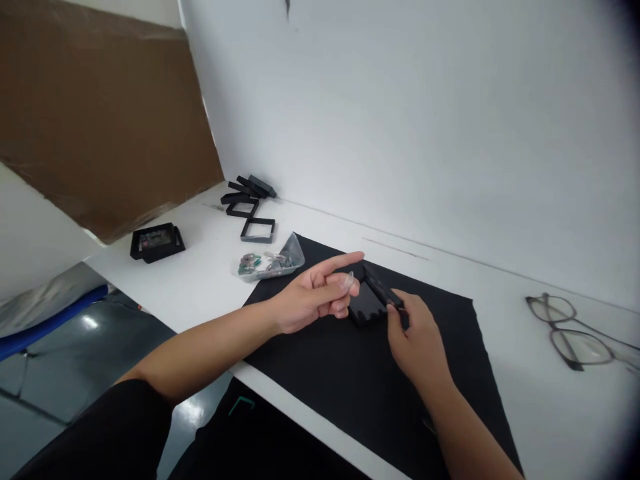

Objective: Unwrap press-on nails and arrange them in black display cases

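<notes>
A small black box (367, 310) lies on a black mat (360, 380) in the middle of the white table. Its lid or frame (381, 288) stands tilted up along the right side. My right hand (415, 337) pinches the near end of that frame between thumb and fingers. My left hand (320, 293) hovers just left of the box, index finger stretched out, the other fingers curled with a small clear piece (349, 279) pinched at the thumb.
A clear bag of small parts (270, 262) lies at the mat's far left corner. Black frames (250, 203) sit in a pile near the wall, and a black box with contents (157, 242) sits left. Spectacles (575, 330) lie at the right. A brown board (100, 113) leans at the left.
</notes>
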Demonstrator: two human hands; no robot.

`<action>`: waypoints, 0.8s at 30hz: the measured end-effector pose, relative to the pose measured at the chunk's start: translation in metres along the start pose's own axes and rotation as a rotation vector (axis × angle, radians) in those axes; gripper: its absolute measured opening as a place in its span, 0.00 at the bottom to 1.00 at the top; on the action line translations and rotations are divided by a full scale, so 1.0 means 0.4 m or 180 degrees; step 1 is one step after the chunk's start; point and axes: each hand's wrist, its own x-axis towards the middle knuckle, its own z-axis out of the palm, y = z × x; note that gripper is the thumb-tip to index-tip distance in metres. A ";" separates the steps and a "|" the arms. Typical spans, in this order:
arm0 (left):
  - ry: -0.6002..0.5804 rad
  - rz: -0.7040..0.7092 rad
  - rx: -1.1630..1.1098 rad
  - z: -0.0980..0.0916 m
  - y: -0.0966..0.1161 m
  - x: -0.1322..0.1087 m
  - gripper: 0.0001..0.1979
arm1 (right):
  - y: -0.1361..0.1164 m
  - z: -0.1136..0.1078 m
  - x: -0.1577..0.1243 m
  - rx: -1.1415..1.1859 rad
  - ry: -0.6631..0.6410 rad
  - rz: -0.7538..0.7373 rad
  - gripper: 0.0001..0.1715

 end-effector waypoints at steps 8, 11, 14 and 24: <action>0.0334 0.0256 -0.0055 0.016 -0.015 -0.014 0.30 | -0.012 -0.022 0.014 0.1140 -0.0434 0.0341 0.08; 0.0407 0.1170 0.0574 0.011 -0.025 -0.013 0.29 | -0.026 -0.031 0.017 0.1431 -0.0776 0.0517 0.11; 0.0638 0.2374 0.1542 0.003 -0.036 -0.009 0.28 | -0.033 -0.026 0.018 0.1635 -0.0913 0.0817 0.12; 0.1283 0.3841 0.2951 -0.017 -0.028 -0.016 0.23 | -0.011 0.009 -0.003 0.1067 -0.0620 0.0775 0.21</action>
